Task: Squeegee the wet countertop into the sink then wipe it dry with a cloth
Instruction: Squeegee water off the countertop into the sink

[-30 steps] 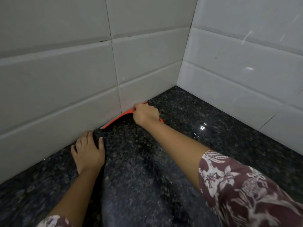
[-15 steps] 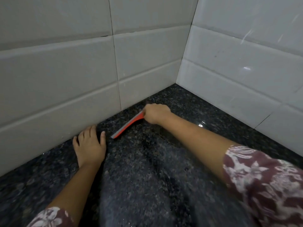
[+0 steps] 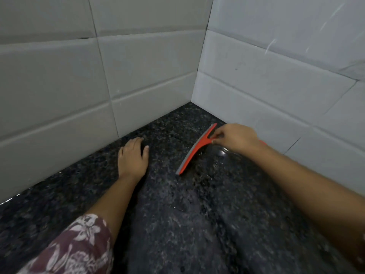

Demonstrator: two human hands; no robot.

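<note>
An orange squeegee (image 3: 194,152) with a grey rubber blade rests blade-down on the dark speckled countertop (image 3: 177,224), angled from the corner toward me. My right hand (image 3: 237,138) grips its handle, which the hand mostly hides. My left hand (image 3: 133,158) lies flat, palm down, on the countertop near the left wall, fingers together and holding nothing. Small wet glints show on the stone around the blade. No sink or cloth is in view.
White tiled walls (image 3: 59,86) meet in a corner (image 3: 194,99) behind the counter, closing it off at the left and the right. A floral sleeve (image 3: 75,248) covers my left forearm at the bottom.
The squeegee has been drawn away from the left wall, rightward and toward me across the countertop. My left hand stays planted; the view has shifted.
</note>
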